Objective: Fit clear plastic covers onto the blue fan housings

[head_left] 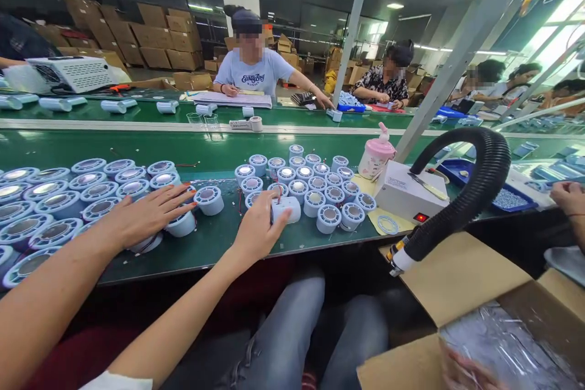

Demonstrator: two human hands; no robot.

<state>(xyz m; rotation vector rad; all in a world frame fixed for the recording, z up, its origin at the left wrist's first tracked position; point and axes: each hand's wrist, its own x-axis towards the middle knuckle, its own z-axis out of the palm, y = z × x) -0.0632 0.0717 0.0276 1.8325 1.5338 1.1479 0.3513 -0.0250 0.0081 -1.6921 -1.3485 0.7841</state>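
**Left hand [256,228] grips a pale-blue plastic cylinder [289,210] lying sideways over the dark-green worktop [201,247]**

The left fingers curl round the cylinder's left end, thumb along its near side, just in front of a cluster of upright pale-blue cylinders with grey-centred tops [315,200]. Low at the right, the right hand [473,372] shows partly among clear plastic film [507,335] inside a brown cardboard carton [466,280]; whether its fingers grip anything cannot be told. From the left, another person's orange-nailed hand [144,216] spreads over a second cluster [86,181]. Beyond the carton stands a pale-grey box with a red-lit switch [404,189].
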